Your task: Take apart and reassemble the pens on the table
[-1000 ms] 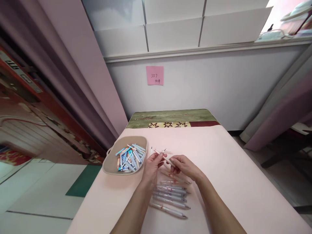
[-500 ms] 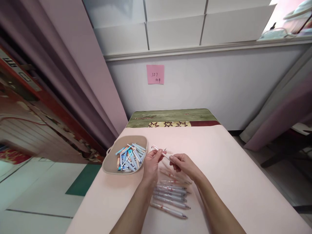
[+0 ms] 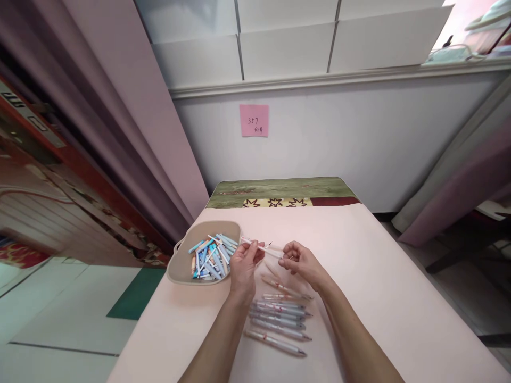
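Observation:
A slim whitish pen (image 3: pixel 273 252) slants between my hands above the table. My left hand (image 3: pixel 244 261) pinches it between thumb and fingers, and its reddish end pokes out toward the basket. My right hand (image 3: pixel 302 263) has its thumb and curled fingers closed at the pen's other end. Beyond the fingers a small thin dark tip (image 3: pixel 270 243) shows, too small to name. Below my hands several clear-barrelled pens (image 3: pixel 279 319) with red marks lie roughly side by side, points to the right. My left forearm is close beside their left ends.
A beige basket (image 3: pixel 178 268) holding many blue, white and orange pen-like sticks (image 3: pixel 213 258) stands left of my hands. The table has a pale pink cover (image 3: pixel 383 298) with a green patterned strip (image 3: pixel 279 187) at the back. A pink note (image 3: pixel 254 121) is on the wall.
My left hand has shifted slightly left with the pen, which now lies flatter. My right hand's fingers have lifted and loosened a little. The pens on the table stay put.

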{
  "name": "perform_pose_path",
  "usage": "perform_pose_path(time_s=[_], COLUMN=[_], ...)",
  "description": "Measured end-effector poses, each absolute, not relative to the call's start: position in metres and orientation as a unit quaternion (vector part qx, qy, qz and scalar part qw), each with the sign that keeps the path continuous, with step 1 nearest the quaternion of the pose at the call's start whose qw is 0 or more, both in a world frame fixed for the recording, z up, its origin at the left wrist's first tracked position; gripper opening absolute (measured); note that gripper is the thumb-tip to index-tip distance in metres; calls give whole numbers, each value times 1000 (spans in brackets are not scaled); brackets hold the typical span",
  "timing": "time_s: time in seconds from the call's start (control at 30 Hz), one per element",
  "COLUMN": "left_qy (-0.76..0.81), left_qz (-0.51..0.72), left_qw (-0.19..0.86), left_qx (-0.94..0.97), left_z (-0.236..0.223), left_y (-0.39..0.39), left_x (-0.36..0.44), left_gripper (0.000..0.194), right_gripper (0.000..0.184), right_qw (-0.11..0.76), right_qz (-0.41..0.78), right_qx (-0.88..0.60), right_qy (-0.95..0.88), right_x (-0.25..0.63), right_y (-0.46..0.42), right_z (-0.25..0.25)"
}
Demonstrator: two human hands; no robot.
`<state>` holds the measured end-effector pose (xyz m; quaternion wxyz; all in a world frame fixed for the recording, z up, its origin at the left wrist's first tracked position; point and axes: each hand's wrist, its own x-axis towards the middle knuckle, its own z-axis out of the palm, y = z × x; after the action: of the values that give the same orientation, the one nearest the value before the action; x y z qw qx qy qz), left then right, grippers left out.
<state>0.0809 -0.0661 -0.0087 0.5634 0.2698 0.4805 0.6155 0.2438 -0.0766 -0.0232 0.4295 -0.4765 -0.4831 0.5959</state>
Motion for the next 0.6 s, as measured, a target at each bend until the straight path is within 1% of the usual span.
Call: perform_pose_path(time_s=[0.07,0.17,0.27,0.37,0.53,0.6], left_qy=[478,476,477,475,465,466], left_qz=[607,602,611,621,614,613], left_qw=[570,573,563,552,557,557], left_qx=[278,288,289,291,310,312], left_z=[-9,-8,-6,-5,-6,-5], left_y=[-67,-69,-69,-69,-69,-69], left_x=[81,82,84,86,88,88], left_gripper=[31,29,29,30,32,32], right_gripper=[47,55,49,44,55,59], right_qw=[400,369,391,408,371,372], right_qz=[610,623,612,631,662,659], right_qx=[-482,-485,-484,-460,-455,-460], right_qy=[-485,-491,-489,-473,-466,-464], right_x=[243,241,241,244,242,241], right_y=[-77,-77,-75,-74,-76,-76], right_z=[-23,-25,-27,-27,-26,-27])
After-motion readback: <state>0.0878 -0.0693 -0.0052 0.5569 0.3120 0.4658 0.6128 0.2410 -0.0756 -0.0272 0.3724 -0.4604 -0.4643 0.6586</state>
